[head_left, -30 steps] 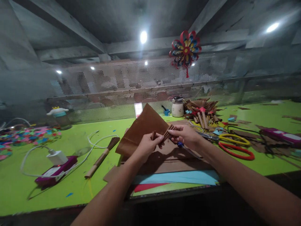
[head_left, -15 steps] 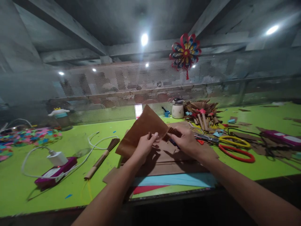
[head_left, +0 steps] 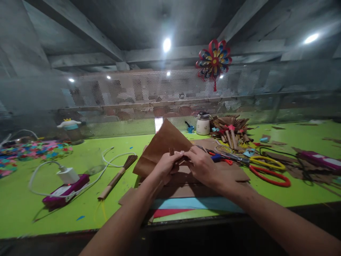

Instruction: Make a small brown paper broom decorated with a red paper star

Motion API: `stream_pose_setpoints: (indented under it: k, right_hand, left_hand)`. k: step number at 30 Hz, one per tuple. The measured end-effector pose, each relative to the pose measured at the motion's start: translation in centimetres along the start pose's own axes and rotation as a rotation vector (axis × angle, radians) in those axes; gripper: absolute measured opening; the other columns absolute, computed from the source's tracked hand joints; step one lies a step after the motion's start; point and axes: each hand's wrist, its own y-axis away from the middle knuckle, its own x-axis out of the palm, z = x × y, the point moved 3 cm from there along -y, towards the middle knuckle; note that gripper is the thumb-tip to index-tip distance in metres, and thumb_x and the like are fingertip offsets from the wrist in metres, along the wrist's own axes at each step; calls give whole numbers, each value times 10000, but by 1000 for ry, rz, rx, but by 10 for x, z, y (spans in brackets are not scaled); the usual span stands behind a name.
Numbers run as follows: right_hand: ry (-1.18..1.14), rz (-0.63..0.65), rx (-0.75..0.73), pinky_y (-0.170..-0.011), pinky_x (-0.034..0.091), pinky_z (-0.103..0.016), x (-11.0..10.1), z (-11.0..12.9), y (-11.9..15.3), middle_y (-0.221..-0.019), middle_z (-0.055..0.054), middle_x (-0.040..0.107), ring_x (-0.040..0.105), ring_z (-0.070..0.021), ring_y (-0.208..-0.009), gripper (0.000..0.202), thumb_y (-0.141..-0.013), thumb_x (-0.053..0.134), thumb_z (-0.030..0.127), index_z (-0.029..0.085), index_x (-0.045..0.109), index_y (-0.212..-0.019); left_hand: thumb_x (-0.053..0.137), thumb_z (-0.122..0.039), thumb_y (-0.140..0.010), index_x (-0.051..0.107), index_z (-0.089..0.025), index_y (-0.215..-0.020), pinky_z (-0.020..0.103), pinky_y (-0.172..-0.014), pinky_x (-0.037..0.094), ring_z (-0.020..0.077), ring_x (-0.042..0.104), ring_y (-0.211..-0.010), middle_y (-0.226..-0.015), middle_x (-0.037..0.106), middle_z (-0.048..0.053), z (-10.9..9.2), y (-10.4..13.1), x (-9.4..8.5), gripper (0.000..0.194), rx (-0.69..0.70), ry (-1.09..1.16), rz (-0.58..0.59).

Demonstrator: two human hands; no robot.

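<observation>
A large brown paper sheet (head_left: 162, 140) stands tilted up behind my hands, one corner pointing upward. My left hand (head_left: 169, 164) is closed on the paper, and a narrow folded bit of it sticks up above the fingers. Right beside it, my right hand (head_left: 202, 165) is closed too, its fingertips meeting those of the left at the paper. The pleated part is mostly hidden by the fingers. Under both hands lie flat brown sheets (head_left: 183, 191), with a light blue sheet (head_left: 197, 203) and a red one (head_left: 170, 212) nearer the edge.
Scissors (head_left: 269, 170) with red and yellow handles lie to the right, near a blue-handled tool (head_left: 216, 157). A rolled paper bundle (head_left: 115, 180) and a purple power strip (head_left: 66, 195) are on the left. Behind stand a white bottle (head_left: 203, 125) and pleated paper pieces (head_left: 230, 126).
My right hand has moved left to meet my left hand, and the pleats it held are now covered by fingers. The whole view has shifted slightly.
</observation>
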Motion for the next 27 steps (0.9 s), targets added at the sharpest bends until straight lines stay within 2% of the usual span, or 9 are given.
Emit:
stream_pose_setpoints:
  k: [2, 4, 7, 10, 12, 16, 19, 22, 27]
  right_hand:
    - [-162, -43, 4, -704, 394, -288, -4, -4, 4, -844, -77, 564, 492, -181, -807, 168, -807, 473, 123, 157, 600, -912]
    - [-333, -118, 93, -691, 404, -287, -9, -12, 8, -838, -66, 574, 503, -167, -765, 165, -795, 509, 165, 166, 606, -929]
    - [-643, -211, 449, -580, 401, -272, -8, -32, 17, -704, -39, 568, 489, -136, -609, 169, -774, 555, 305, 155, 612, -827]
    - [-1089, -77, 747, -489, 368, -246, 9, -38, 23, -631, -29, 556, 478, -112, -522, 312, -759, 547, 444, 137, 597, -769]
    - [-1299, 0, 756, -489, 369, -242, 19, -34, 22, -653, -42, 582, 504, -114, -527, 340, -726, 585, 460, 126, 608, -785]
    - [-1375, -101, 728, -472, 347, -227, 24, -31, 20, -623, -34, 593, 493, -99, -500, 314, -644, 687, 390, 110, 630, -774]
    - [-1347, -124, 748, -448, 324, -215, 22, -32, 23, -593, -10, 566, 444, -73, -469, 291, -627, 707, 361, 102, 633, -735]
    - [-1344, -114, 721, -444, 320, -213, 18, -33, 24, -568, 9, 537, 423, -64, -464, 278, -621, 714, 352, 101, 628, -705]
    - [-1387, -101, 734, -442, 330, -219, 17, -32, 27, -569, 10, 543, 441, -75, -474, 284, -597, 729, 359, 112, 613, -677]
  left_hand:
    - [640, -366, -659, 499, -132, -603, 194, -358, 78, 11, 236, -335, -467, 381, -65, 0, -1, -1, 279, -11, -26, -18]
    - [624, -349, -674, 516, -134, -623, 196, -364, 91, 20, 278, -329, -468, 431, -51, -1, -1, 0, 246, -15, -50, -22]
    - [584, -373, -713, 574, -125, -730, 199, -374, 116, 37, 351, -345, -563, 582, 15, -2, -1, 4, 249, 2, -120, -26]
    - [566, -408, -730, 605, -119, -767, 200, -396, 219, 72, 454, -406, -620, 641, 56, -3, -2, 10, 294, 71, -222, -14]
    - [583, -415, -717, 615, -115, -750, 212, -449, 306, 104, 515, -470, -593, 632, 51, -2, -3, 15, 303, 135, -268, 20]
    - [612, -401, -695, 619, -112, -727, 230, -521, 360, 112, 518, -514, -567, 599, 31, -3, -2, 19, 291, 207, -318, 58]
    - [598, -424, -704, 605, -113, -681, 204, -470, 294, 82, 453, -484, -565, 577, 27, -1, 1, 16, 312, 73, -378, 88]
    - [627, -445, -671, 551, -128, -647, 183, -446, 235, 58, 398, -475, -586, 545, 5, 0, 4, 9, 327, -65, -308, 43]
    - [672, -412, -633, 522, -132, -644, 181, -415, 173, 43, 350, -452, -563, 473, -29, 2, 0, 6, 317, -55, -140, 17]
